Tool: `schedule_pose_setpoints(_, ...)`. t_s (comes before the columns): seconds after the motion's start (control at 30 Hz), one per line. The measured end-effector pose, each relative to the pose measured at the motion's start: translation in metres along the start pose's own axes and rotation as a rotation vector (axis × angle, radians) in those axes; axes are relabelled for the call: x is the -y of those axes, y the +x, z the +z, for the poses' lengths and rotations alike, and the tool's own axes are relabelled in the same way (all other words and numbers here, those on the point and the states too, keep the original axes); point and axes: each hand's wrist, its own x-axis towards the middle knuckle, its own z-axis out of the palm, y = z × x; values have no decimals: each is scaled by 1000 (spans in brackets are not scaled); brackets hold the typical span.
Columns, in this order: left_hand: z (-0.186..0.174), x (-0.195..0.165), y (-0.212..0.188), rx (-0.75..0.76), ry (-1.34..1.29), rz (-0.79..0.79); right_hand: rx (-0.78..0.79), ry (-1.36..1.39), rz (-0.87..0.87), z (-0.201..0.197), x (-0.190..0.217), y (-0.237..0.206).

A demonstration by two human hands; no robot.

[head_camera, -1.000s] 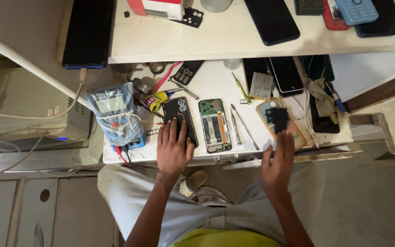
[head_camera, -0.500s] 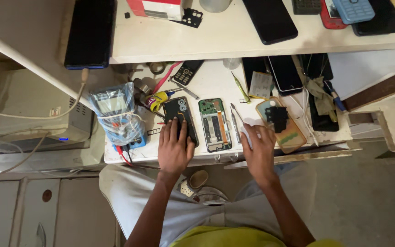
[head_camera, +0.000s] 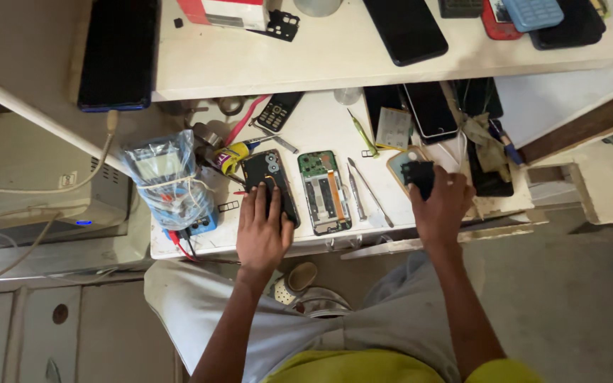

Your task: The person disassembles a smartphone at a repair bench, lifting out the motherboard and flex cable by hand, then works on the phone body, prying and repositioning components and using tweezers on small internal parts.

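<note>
My left hand (head_camera: 262, 230) lies flat on the lower end of a black phone back cover (head_camera: 269, 181) on the white workbench (head_camera: 306, 128). Just right of it lies an opened phone (head_camera: 324, 191) with a green circuit board showing. My right hand (head_camera: 443, 206) is at the right of the bench, fingers closed on a small black part (head_camera: 418, 174) that sits over a tan phone case (head_camera: 400, 164). Between the hands lie thin metal tweezers (head_camera: 370, 191).
A plastic-wrapped meter (head_camera: 164, 177) with red leads stands at the bench's left. A keypad phone (head_camera: 277, 110), a yellow tube (head_camera: 232, 156) and dark phones (head_camera: 431, 110) lie further back. An upper shelf (head_camera: 321, 50) holds more phones and a red-white box (head_camera: 228, 10).
My right hand moved left toward the tweezers half a second ago, then returned right to the small black part. My left hand stayed on the back cover.
</note>
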Motion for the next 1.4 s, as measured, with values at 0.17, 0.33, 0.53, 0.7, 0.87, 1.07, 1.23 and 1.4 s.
schedule_pose_setpoints(0.17, 1, 0, -1, -16, -35, -5, 145, 39, -83, 20, -29, 19)
schedule_pose_setpoints(0.33, 0, 0, 1, -10, -17, -3, 167, 71, -281, 24, -56, 43)
schedule_pose_setpoints(0.53, -2, -1, 1, -8, 9, 2, 419, 55, -341, 15, -58, 56)
schedule_pose_setpoints(0.7, -1, 0, 0, -13, 32, 3, 471, -11, -280, 21, -50, 60)
schedule_pose_setpoints(0.87, 0, 1, -1, -40, 8, 15, 447, 3, -311, 20, -50, 62)
schedule_pose_setpoints(1.07, -1, 1, -1, -37, 23, 14, 412, 32, -323, 13, -43, 63)
schedule_pose_setpoints(1.23, -2, 1, 1, -34, 11, 9, 194, 191, -358, 0, -39, 62)
schedule_pose_setpoints(1.4, -3, 0, 1, -39, -3, 11, 201, 239, -357, -14, -28, 59)
